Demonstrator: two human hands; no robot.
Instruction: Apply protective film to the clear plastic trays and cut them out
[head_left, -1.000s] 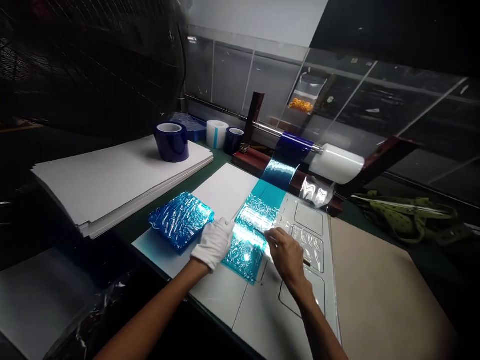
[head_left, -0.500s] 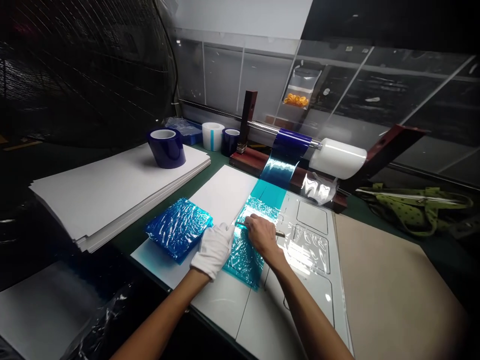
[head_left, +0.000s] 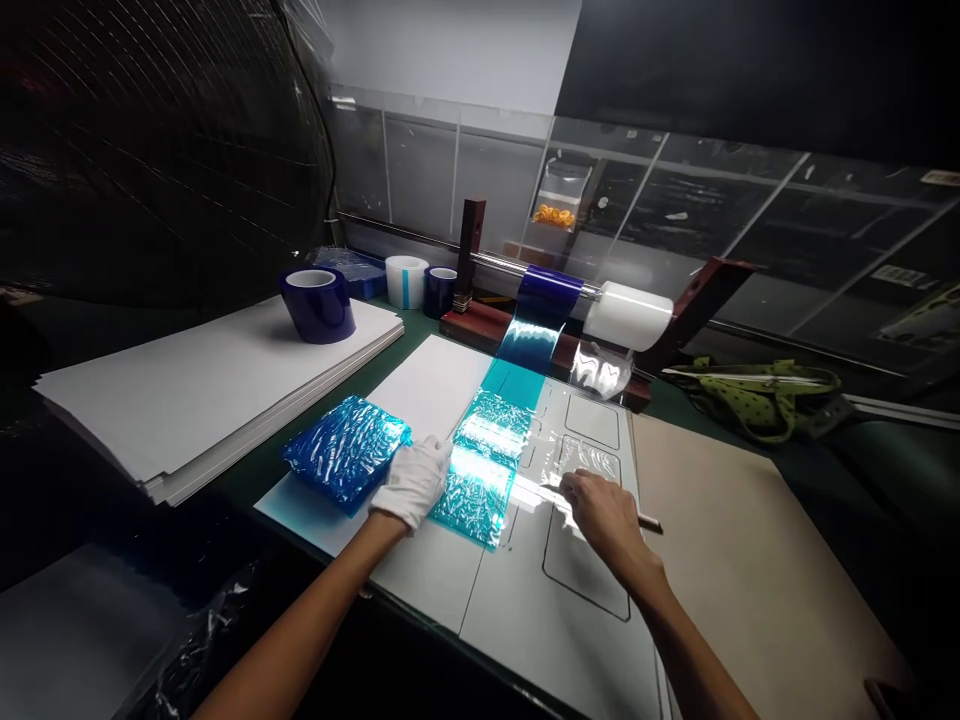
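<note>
My left hand (head_left: 411, 482), in a white glove, presses flat on the left edge of a strip of crinkled blue film (head_left: 480, 470) that runs down from a blue film roll (head_left: 547, 292) on a rod. The strip lies on a white board (head_left: 525, 590) with cut-out outlines. My right hand (head_left: 604, 510), bare, is closed on a thin knife-like tool (head_left: 645, 521) to the right of the strip, over the board. A stack of cut blue film pieces (head_left: 345, 450) lies just left of my gloved hand.
A pile of white sheets (head_left: 187, 390) with a blue tape roll (head_left: 317, 305) on it fills the left. More tape rolls (head_left: 420, 285) stand at the back. A white roll (head_left: 628, 315) sits on the rod. Brown cardboard (head_left: 750, 560) and a green bag (head_left: 757, 395) lie right.
My right hand has drawn the tool from the strip's left edge across to the right, off the film. The left hand stays pressed in place. The camera view has shifted a little to the right.
</note>
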